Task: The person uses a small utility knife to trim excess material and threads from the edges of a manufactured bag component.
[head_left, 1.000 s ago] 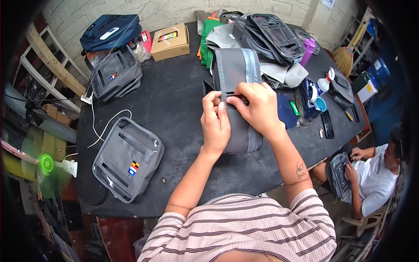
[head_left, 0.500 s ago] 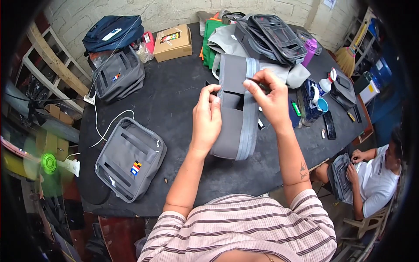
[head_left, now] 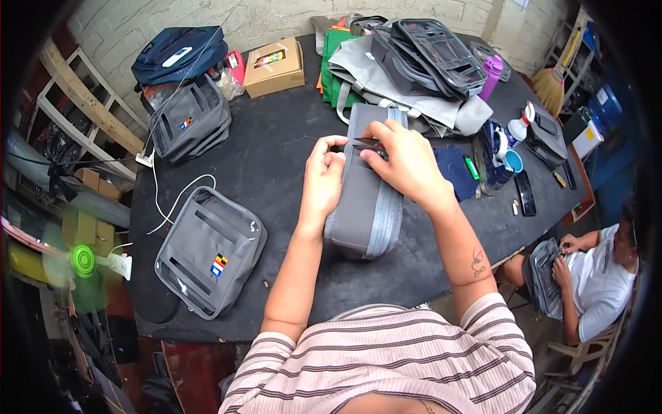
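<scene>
A grey zippered bag [head_left: 355, 214] stands on its side on the black table in front of me, its side panel and pale blue-grey zipper band facing up. My left hand [head_left: 323, 181] grips the bag's left edge, thumb and fingers closed near its upper part. Over the same panel, my right hand [head_left: 408, 160] is closed, fingertips pinched. A thin dark pointed piece [head_left: 367, 143] shows between the hands at the right fingertips; its kind is unclear. Left of the bag lies another grey bag [head_left: 207, 252] with a clear front and a small coloured flag patch.
Grey bags [head_left: 189, 119] and a navy bag [head_left: 178, 55] lie at the far left beside a cardboard box [head_left: 274, 67]. Stacked bags [head_left: 434, 58], a purple bottle [head_left: 490, 77], a spray bottle [head_left: 518, 125] and a phone [head_left: 525, 194] are rightward. A co-worker [head_left: 593, 276] sits at right holding a bag.
The bag has shifted slightly toward me. My right hand has moved left and down across its panel; the dark gap seen earlier there is now covered. My left hand stays at the edge.
</scene>
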Action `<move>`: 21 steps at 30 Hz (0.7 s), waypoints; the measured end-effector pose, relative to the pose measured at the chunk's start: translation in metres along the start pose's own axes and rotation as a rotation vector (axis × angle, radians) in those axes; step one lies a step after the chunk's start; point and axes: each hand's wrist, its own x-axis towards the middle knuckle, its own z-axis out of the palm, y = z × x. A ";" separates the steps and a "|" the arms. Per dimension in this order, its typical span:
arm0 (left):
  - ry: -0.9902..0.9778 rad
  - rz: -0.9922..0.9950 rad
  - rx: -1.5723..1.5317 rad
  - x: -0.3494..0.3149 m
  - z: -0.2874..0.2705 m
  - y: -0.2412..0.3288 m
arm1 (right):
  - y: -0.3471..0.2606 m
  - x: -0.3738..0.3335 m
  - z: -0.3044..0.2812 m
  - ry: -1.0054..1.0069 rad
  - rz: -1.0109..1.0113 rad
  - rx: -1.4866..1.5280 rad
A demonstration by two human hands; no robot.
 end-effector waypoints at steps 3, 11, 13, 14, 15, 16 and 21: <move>-0.003 -0.027 0.016 0.004 -0.002 0.000 | 0.007 -0.002 0.004 0.012 -0.016 0.001; -0.022 0.043 0.092 0.024 -0.006 -0.007 | 0.010 -0.011 0.023 0.249 0.031 0.004; 0.011 0.057 0.104 0.021 -0.008 -0.011 | 0.007 -0.014 0.022 0.292 -0.020 -0.192; 0.012 0.055 0.104 0.020 -0.008 -0.011 | 0.006 -0.015 0.022 0.291 -0.019 -0.191; 0.019 0.068 0.063 0.018 -0.004 -0.008 | 0.005 -0.014 0.023 0.317 -0.040 -0.196; 0.027 0.080 0.021 0.016 -0.002 -0.006 | 0.004 -0.014 0.023 0.344 -0.061 -0.201; 0.024 0.061 0.016 0.011 -0.003 -0.004 | 0.005 -0.018 0.019 0.288 -0.089 -0.091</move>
